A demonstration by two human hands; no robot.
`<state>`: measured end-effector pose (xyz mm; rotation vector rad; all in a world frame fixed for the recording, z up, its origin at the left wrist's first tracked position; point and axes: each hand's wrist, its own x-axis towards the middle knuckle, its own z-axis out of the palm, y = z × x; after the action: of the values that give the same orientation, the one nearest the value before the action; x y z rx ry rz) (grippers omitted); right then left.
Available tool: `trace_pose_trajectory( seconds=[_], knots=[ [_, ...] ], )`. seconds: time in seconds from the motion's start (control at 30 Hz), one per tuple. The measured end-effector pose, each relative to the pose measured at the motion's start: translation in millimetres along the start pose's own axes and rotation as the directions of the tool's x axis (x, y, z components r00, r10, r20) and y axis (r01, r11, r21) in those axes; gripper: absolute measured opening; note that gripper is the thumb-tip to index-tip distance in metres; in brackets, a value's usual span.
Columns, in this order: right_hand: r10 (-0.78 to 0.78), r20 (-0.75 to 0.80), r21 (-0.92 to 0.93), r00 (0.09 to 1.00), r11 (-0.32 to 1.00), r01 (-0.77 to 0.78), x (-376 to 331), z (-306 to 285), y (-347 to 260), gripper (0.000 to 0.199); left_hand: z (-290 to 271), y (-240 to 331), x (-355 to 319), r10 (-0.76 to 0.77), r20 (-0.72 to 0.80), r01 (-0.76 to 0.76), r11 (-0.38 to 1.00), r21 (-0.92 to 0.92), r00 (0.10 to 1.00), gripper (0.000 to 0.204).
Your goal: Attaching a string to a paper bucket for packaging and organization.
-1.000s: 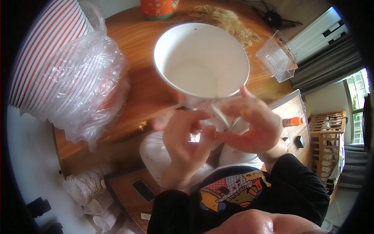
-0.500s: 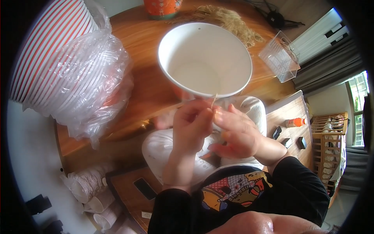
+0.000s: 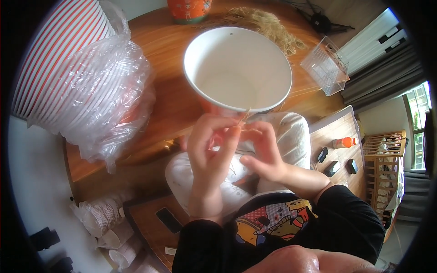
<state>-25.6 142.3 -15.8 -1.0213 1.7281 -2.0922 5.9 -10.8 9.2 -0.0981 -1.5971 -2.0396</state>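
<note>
A large paper bucket (image 3: 236, 68), white inside, stands at the table's near edge with its mouth tipped toward me. At its near rim a thin straw-coloured string (image 3: 248, 113) sticks up. My left hand (image 3: 210, 150) pinches this string between thumb and forefinger, just below the rim. Close beside it, my right hand (image 3: 266, 152) has its fingers bent, their tips by the string at the left fingertips. Its thumb stands apart from them. Where the string runs below the fingertips is hard to make out.
A tall stack of red-and-white buckets (image 3: 63, 59) in clear plastic wrap lies at left. Loose straw-coloured fibres (image 3: 268, 27), an orange bucket (image 3: 189, 10) and a clear plastic basket (image 3: 325, 66) lie around the table's far side. A phone (image 3: 169, 220) rests below on the left.
My right hand has opened up, its thumb moving away from its fingers. My left hand has shifted slightly left and still pinches the string. The bucket has shifted slightly.
</note>
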Motion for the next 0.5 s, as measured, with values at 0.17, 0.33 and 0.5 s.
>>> trace_pose_trajectory(
  seconds=[0.17, 0.33, 0.5],
  knots=[
    [0.096, 0.083, 0.367, 0.992, 0.923, -0.120, -1, -17, -22, 0.017, -2, 4, -1, 0.054, -0.057, -0.046, 0.990, 0.136, 0.997, 0.006],
    [-0.218, 0.043, -0.081, 0.975, 0.972, 0.221, 1, -15, -46, 0.016, 7, 5, -8, -0.081, -0.005, 0.082, 0.995, 0.064, 0.997, 0.011],
    [-0.298, 0.359, -0.656, 0.885, 0.593, 0.466, 16, -17, -66, 0.019, 18, 19, -9, -0.208, 0.020, 0.209, 0.974, -0.083, 0.978, 0.011]
  ],
)
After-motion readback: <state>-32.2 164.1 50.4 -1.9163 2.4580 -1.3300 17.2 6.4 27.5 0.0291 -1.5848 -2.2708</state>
